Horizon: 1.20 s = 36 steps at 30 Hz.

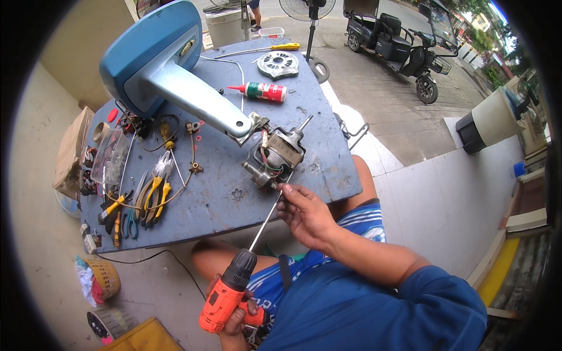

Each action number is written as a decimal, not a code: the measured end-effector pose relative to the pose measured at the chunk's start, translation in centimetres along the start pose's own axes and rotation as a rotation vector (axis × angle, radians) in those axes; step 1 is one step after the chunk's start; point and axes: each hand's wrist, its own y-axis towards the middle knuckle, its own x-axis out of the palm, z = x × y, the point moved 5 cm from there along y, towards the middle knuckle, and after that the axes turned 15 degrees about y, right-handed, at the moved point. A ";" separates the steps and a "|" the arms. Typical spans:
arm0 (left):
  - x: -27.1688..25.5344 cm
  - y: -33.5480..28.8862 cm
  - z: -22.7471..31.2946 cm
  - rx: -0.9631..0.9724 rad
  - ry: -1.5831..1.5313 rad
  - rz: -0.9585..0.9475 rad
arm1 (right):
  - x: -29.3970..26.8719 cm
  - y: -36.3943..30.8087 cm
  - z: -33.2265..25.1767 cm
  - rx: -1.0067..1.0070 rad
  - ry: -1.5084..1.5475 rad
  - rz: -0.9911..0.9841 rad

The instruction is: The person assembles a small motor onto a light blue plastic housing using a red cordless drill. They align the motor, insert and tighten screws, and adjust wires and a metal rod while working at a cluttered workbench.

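Note:
My left hand (235,320) grips an orange and black cordless drill (219,304) low in front of me. A long thin metal bit (264,227) runs from its chuck up toward the motor. My right hand (305,213) pinches thumb and fingers around the bit's far part, close beside the motor housing; the exact tip is hard to make out. The bare electric fan motor (284,149), with coloured wires and a shaft, lies near the table edge. It is joined to the pale blue neck (199,96) of a fan stand with a blue base (149,52), lying over the table.
On the blue-grey table (234,205) lie pliers (157,184), scissors (130,223), a red-green bottle (266,92), a round metal motor cover (277,64), a yellow-handled screwdriver (284,47) and a clear plastic box (111,155). A yellow basket (105,278) stands on the floor. Outside is a three-wheeler (404,44).

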 end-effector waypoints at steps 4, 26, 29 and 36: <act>0.1 0.0 0.1 -0.004 0.006 0.005 | 0.1 0.2 -0.1 0.005 0.001 -0.004; -0.6 0.9 -2.4 -0.055 -0.139 -0.080 | 0.8 0.5 -1.2 -0.056 -0.157 -0.024; -0.6 1.5 -2.5 -0.070 -0.154 -0.084 | 0.1 0.4 -1.0 -0.059 -0.161 0.013; -0.9 2.0 -2.3 -0.028 -0.150 -0.098 | 5.3 -2.3 -9.4 -1.070 -1.327 -0.483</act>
